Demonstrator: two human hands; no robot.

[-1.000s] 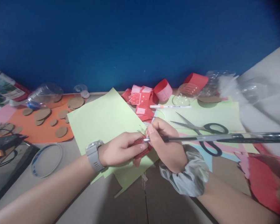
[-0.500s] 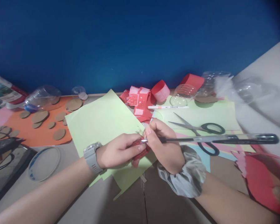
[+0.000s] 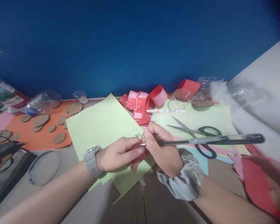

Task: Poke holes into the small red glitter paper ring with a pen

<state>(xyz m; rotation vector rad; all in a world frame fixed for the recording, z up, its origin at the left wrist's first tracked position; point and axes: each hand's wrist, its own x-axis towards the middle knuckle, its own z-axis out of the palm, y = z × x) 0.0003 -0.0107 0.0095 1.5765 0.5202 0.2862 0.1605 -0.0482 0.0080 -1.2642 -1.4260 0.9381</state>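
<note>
My left hand (image 3: 119,154), with a grey watch at the wrist, is closed on a small red patterned piece (image 3: 137,156) over light green paper (image 3: 100,124). Thumb and fingers pinch it from the left. My right hand (image 3: 162,146), a grey-green scrunchie at its wrist, grips a black pen (image 3: 207,140) near its metal tip. That tip meets the red piece close to my left fingertips. The far end of the pen points right, across the view of the open scissors (image 3: 193,130). My fingers partly hide the red piece.
Brown cardboard discs (image 3: 40,120) lie on orange paper (image 3: 21,129) at the left, near a plastic bottle (image 3: 44,101). Red and pink paper strips (image 3: 140,104), a white marker (image 3: 165,111) and clear plastic cups (image 3: 180,99) stand behind. A hoop (image 3: 44,168) is at left.
The view has shifted slightly, so the objects appear a little lower. The pen's far end has moved left in the picture. Both hands keep their holds.
</note>
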